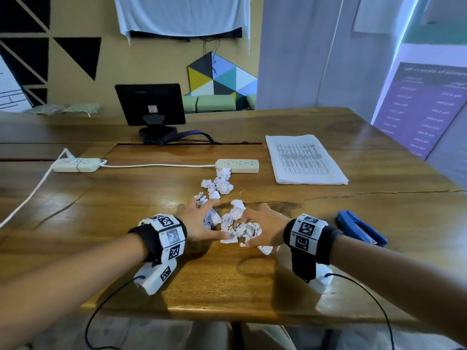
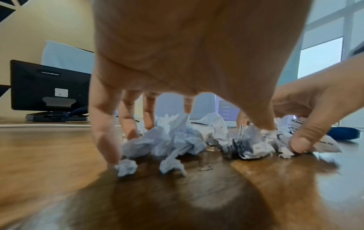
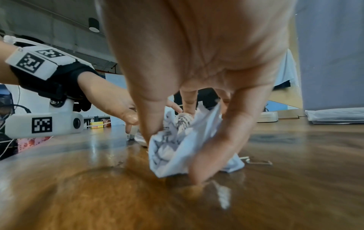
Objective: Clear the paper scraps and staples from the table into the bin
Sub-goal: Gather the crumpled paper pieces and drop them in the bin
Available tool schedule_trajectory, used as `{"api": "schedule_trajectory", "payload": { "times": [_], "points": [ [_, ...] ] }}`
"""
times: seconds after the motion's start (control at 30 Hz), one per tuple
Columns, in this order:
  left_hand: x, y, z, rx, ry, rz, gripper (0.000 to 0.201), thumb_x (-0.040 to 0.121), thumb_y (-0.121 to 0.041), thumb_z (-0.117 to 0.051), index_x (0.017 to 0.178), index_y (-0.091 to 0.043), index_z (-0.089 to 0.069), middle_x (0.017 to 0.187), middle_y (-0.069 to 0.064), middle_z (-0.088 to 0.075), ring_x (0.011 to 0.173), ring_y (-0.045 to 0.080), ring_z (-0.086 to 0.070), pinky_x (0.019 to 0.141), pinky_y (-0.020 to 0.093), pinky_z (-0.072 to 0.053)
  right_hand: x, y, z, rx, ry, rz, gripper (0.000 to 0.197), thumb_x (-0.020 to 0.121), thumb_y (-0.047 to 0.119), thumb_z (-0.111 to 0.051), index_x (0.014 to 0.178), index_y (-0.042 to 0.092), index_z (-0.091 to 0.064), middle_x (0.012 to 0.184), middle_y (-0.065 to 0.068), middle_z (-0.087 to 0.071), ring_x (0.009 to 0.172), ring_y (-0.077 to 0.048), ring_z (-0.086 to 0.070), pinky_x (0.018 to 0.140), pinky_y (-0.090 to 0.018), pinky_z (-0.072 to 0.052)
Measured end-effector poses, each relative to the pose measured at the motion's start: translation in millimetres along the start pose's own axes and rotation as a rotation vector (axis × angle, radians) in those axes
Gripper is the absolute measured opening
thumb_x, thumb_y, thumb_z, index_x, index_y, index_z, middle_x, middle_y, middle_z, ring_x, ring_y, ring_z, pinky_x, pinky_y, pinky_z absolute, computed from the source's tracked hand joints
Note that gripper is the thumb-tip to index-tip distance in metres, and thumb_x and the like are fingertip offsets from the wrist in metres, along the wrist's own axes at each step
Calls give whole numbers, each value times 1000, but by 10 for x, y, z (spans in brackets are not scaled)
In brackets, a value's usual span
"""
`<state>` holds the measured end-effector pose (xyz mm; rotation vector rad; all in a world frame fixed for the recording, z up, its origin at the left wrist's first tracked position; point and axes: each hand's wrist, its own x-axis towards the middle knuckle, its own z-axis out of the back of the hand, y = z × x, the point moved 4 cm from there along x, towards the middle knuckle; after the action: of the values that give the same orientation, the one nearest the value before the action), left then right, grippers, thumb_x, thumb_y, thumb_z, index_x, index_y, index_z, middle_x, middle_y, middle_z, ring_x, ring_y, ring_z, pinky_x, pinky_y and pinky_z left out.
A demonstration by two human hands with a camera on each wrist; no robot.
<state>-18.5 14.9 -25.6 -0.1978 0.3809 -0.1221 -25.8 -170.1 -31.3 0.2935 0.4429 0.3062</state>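
A pile of crumpled paper scraps lies mid-table, and more scraps trail back toward a power strip. My left hand stands over the pile's left side with fingers spread and straight, tips on the wood around the scraps. My right hand grips printed scraps between thumb and curled fingers at the pile's right side. Loose staples lie on the wood by the left hand's scraps, and others beside the right hand. No bin is in view.
A blue stapler lies right of my right wrist. A stack of printed sheets sits at the back right. Two power strips with a white cable and a black monitor stand behind.
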Motion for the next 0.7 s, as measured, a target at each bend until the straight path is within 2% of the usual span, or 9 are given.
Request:
{"api": "schedule_trajectory", "payload": {
  "times": [0.1, 0.2, 0.33, 0.4, 0.5, 0.63, 0.7],
  "points": [
    [42, -66, -44, 49, 9, -22, 102, 50, -90, -51, 137, -54, -10, 142, 10, -23, 126, 34, -37, 97, 45, -44, 43, -46, -16, -1, -24, 13, 47, 79, 37, -67, 119, 34, -43, 115, -5, -36, 94, -28, -57, 76, -36, -56],
    [71, -141, -95, 72, -14, -54, 85, 64, -78, -56, 136, -46, -26, 129, 8, -33, 115, 28, -45, 86, 35, -45, 49, -93, -21, 35, -44, 30, 38, 79, 32, -66, 112, 32, -48, 108, -4, -39, 94, -27, -56, 77, -39, -56],
    [96, -220, -104, 31, -43, -101, 61, 76, -61, -61, 127, -37, -38, 118, 6, -41, 101, 25, -54, 84, 34, -48, 12, -149, 28, 103, -152, 53, 20, 78, 21, -63, 90, 32, -51, 108, -3, -49, 97, -23, -55, 81, -38, -54],
    [115, -233, -114, 13, -35, -107, 54, 79, -52, -63, 124, -34, -40, 114, 5, -42, 98, 24, -55, 82, 33, -48, -18, -205, 55, 167, -162, 57, 19, 77, 17, -64, 86, 30, -54, 113, -2, -54, 94, -23, -60, 74, -37, -57],
    [135, -241, -123, -36, -42, -128, 48, 79, -41, -68, 118, -31, -43, 107, 3, -42, 94, 23, -55, 78, 31, -47, -131, -326, 130, 369, -183, 34, 19, 78, 10, -64, 95, 17, -59, 108, 2, -54, 82, -23, -68, 50, -25, -56],
    [188, -252, -127, -104, -75, -191, 40, 75, -28, -74, 106, -27, -48, 106, 6, -49, 92, 23, -55, 71, 28, -40, -426, -544, 266, 579, -266, 14, 20, 77, 2, -67, 90, 17, -60, 100, -6, -59, 63, -13, -70, 46, -23, -54],
    [215, -248, -129, -144, -102, -220, 38, 73, -22, -76, 100, -29, -50, 105, 8, -55, 86, 21, -54, 64, 26, -37, -623, -697, 299, 634, -310, -5, 20, 78, 1, -67, 89, 15, -60, 93, -16, -66, 64, -20, -72, 51, -30, -57]
  ]
}}
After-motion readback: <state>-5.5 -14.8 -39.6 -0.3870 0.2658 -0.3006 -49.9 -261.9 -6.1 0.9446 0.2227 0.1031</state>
